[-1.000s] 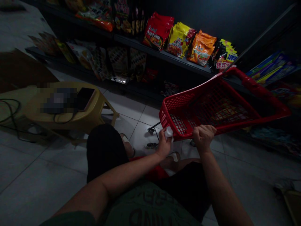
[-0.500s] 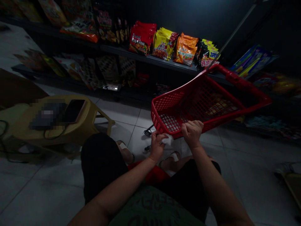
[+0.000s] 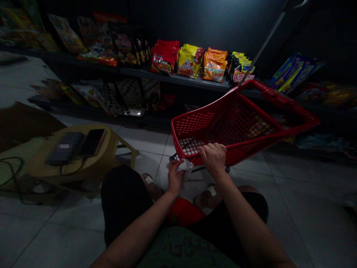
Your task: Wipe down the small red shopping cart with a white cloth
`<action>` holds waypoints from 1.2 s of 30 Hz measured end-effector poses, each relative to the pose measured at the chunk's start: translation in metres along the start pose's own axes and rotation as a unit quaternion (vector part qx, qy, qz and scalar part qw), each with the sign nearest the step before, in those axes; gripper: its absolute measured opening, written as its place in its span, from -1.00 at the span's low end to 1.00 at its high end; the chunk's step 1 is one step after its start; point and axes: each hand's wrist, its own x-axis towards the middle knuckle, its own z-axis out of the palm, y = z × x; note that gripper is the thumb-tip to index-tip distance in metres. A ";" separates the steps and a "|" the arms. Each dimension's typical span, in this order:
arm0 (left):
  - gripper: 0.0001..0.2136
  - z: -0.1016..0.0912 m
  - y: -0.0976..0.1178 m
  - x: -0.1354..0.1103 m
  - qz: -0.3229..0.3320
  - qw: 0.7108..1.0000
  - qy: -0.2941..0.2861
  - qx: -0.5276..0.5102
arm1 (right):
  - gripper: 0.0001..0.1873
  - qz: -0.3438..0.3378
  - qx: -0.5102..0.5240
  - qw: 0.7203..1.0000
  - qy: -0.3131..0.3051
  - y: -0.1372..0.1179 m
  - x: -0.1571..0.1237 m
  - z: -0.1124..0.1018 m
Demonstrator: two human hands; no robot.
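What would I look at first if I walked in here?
The red plastic shopping basket stands out most, tilted in the middle with the right hand gripping its rim. The left hand holds a crumpled white cloth by the basket's corner. Behind them, red, yellow and orange packets line a dark shelf.

The basket [image 3: 195,124] is red square-holed mesh; the cloth [image 3: 184,165] below it is white, the stool [image 3: 111,139] left of it beige, the packs [image 3: 189,61] behind it red, yellow, orange.
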 end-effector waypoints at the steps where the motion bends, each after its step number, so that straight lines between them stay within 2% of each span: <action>1: -0.75 -0.003 -0.007 0.001 -0.009 1.000 0.010 0.003 | -0.60 0.004 0.008 1.000 -0.006 -0.006 0.003 0.001; 4: -0.73 -0.010 -0.026 0.005 -0.023 0.999 0.024 0.012 | -0.66 0.012 0.068 0.997 -0.037 -0.019 0.015 0.001; 7: -0.69 -0.018 -0.027 0.019 -0.025 0.999 0.032 0.015 | -0.68 -0.019 0.163 0.985 -0.049 -0.012 0.027 -0.010; 9: -0.64 -0.023 -0.018 0.035 -0.018 0.999 0.043 0.014 | -0.66 -0.032 0.179 0.983 -0.028 0.009 0.031 -0.022; 12: -0.60 -0.027 -0.005 0.064 0.005 0.998 0.066 0.016 | -0.67 -0.005 0.099 0.995 0.008 0.053 0.030 -0.037; 14: -0.62 -0.027 -0.004 0.078 0.012 0.997 0.076 0.019 | -0.67 -0.009 0.054 0.998 -0.002 0.077 0.027 -0.039; 16: -0.68 -0.026 -0.006 0.085 0.009 0.997 0.079 0.023 | -0.68 -0.023 0.038 0.999 -0.015 0.089 0.026 -0.033; 18: -0.72 -0.025 -0.005 0.088 0.011 0.996 0.079 0.026 | -0.71 -0.020 0.028 0.999 -0.002 0.091 0.028 -0.025; 20: -0.69 -0.026 0.004 0.089 0.028 0.996 0.081 0.023 | -0.75 -0.003 0.023 1.000 0.018 0.087 0.032 -0.018; 23: -0.62 -0.031 0.034 0.098 0.114 0.990 0.070 0.048 | -0.77 0.002 0.028 0.999 0.029 0.082 0.035 -0.016; 26: -0.63 -0.037 0.062 0.118 0.191 0.975 0.042 0.105 | -0.79 0.000 0.035 0.999 0.034 0.080 0.034 -0.019; 28: -0.66 -0.045 0.072 0.137 0.189 0.973 0.019 0.133 | -0.82 -0.005 0.042 0.998 0.035 0.077 0.033 -0.019; 31: -0.69 -0.059 0.077 0.177 0.140 0.975 -0.014 0.175 | -0.84 -0.009 0.050 0.998 0.037 0.070 0.035 -0.016; 36: -0.69 -0.072 0.089 0.248 0.096 0.972 -0.027 0.211 | -0.80 0.006 0.038 0.998 0.049 0.055 0.032 -0.018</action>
